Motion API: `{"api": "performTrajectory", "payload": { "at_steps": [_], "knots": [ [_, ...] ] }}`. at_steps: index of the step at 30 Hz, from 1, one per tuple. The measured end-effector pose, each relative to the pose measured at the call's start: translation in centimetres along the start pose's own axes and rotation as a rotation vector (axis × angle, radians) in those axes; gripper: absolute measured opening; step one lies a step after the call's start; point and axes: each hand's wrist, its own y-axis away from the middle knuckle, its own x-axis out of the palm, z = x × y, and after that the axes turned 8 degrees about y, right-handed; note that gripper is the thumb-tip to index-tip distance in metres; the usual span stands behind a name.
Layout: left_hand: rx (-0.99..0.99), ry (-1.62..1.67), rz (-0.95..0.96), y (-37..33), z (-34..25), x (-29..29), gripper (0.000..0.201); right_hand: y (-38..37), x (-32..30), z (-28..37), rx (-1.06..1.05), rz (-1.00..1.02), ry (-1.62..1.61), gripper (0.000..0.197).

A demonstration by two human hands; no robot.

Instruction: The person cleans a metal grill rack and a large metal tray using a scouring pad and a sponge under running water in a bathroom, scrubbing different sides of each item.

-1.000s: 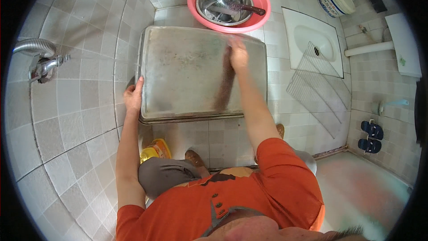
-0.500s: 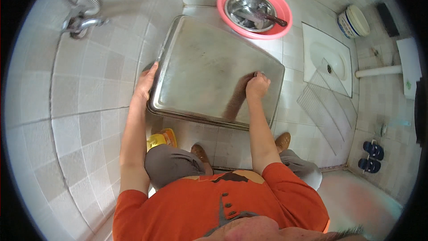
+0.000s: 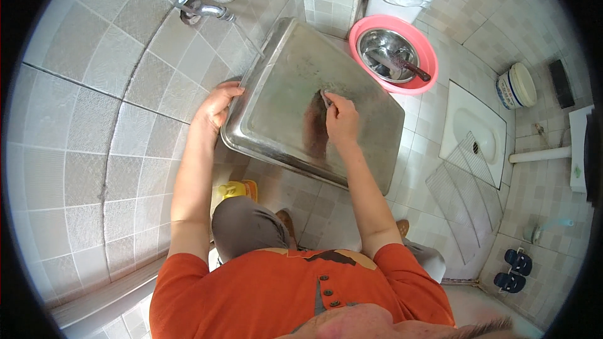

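Note:
A large rectangular metal tray point(image 3: 276, 107) is held tilted before me, its broad face dull with greyish smudges and a dark reflection of my arm. At its left rim, my left hand point(image 3: 220, 105) is closed around the edge, thumb on top. My right hand point(image 3: 341, 118) is closed and presses its fingertips on the middle of the tray. A small greyish bit shows at those fingertips, too little to name. From the wall tap point(image 3: 210, 8), a thin stream of water runs to the tray's upper left edge.
Beyond the tray a pink basin point(image 3: 429, 56) holds a steel bowl point(image 3: 370, 41) with a dark-handled knife point(image 3: 402, 64). To the right are a squat toilet point(image 3: 458, 110), a wire rack point(image 3: 461, 194) and a white bucket point(image 3: 518, 86). A yellow bottle point(image 3: 231, 189) stands near my left knee.
My right hand has slid leftward over the tray, from its right part to the middle. The view has shifted left, and a thin water stream now shows at the tap.

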Motion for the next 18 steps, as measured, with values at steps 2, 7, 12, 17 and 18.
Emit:
{"api": "performTrajectory", "payload": {
  "at_steps": [2,7,12,17,18],
  "knots": [
    [-0.016,0.030,0.015,2.3,-1.0,0.8,0.049,-0.3,-0.2,0.4,0.035,0.026,-0.082,0.022],
    [0.060,0.095,-0.094,6.3,-2.8,3.1,0.070,-4.1,-3.4,1.3,0.166,0.161,-0.220,0.020],
    [0.097,0.237,0.119,12.7,-6.1,10.4,0.059,-9.9,-10.0,6.1,0.001,0.167,-0.235,0.033],
    [0.457,-0.018,0.546,15.2,-7.6,17.3,0.026,-11.6,-20.2,12.4,0.075,0.425,-0.044,0.054],
    [0.484,-0.124,0.567,15.2,-7.1,18.9,0.025,-11.3,-21.6,13.0,0.029,0.391,0.013,0.060]
  ]
}}
